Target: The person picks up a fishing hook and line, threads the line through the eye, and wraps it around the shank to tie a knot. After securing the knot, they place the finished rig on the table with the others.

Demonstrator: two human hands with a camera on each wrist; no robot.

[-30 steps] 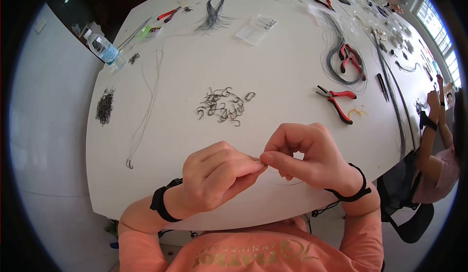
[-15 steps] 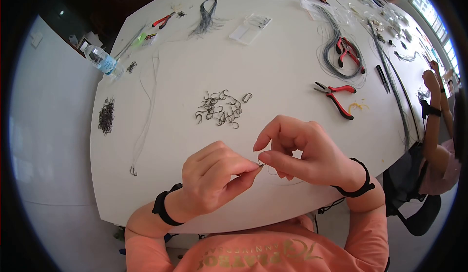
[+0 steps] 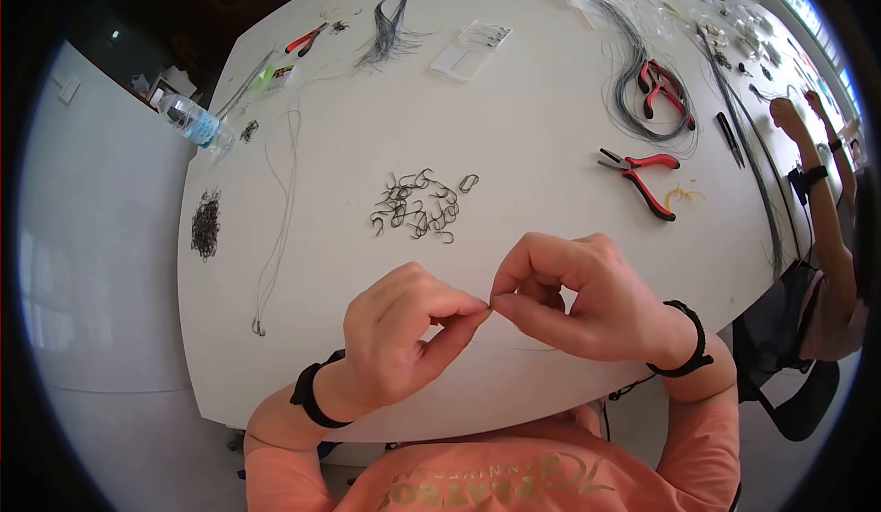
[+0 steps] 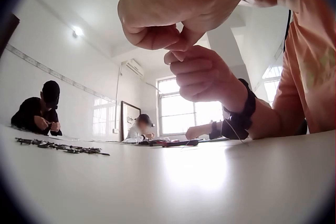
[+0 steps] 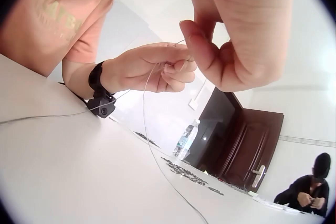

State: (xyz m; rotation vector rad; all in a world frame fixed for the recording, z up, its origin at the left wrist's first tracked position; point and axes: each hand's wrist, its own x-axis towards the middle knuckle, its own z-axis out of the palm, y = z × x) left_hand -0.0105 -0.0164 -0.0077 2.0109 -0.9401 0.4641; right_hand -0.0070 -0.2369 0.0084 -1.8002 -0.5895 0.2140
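Near the front table edge, the left hand and right hand meet at their fingertips, each thumb and forefinger pinched together. In the right wrist view a thin line runs from the left hand down to the table, and a short end shows by the right hand. Whatever else lies between the fingertips is hidden. Beyond the hands lies a loose pile of dark hooks, with a small looped piece beside it.
Red-handled pliers lie right, near coiled line with more pliers. At left are a dense dark pile, long line with hooks and a bottle. A clear case lies farther back. Other people sit around the table.
The right forefinger has come down from its raised position to meet the thumb at the left fingertips. A small dark tip seen there half a second ago is now covered.
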